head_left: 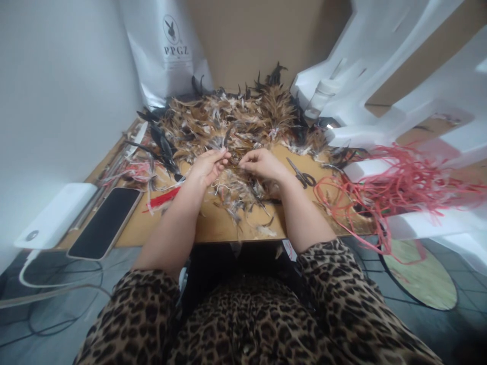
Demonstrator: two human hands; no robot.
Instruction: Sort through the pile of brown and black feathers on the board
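Over the middle of the table, my left hand [211, 165] is closed, with thumb and forefinger pinching a small bunch of feathers [217, 138] that fans upward. Just to its right, my right hand [262, 163] has its fingertips pressed together, and whatever they may hold is too small to make out. Beyond both hands spreads a large heap of brown feathers [232, 111], with some black ones at its edges. Loose feathers [243, 195] and a thin white string [221, 187] lie below the hands on the brown tabletop [213, 228].
Black scissors [302, 175] lie right of my right hand, near tangled red plastic strips [403, 182]. A phone [105, 223] and a white power bank [57, 215] with a cable are at the left. A clear bottle [319, 99] and a white printed bag [171, 56] stand at the back.
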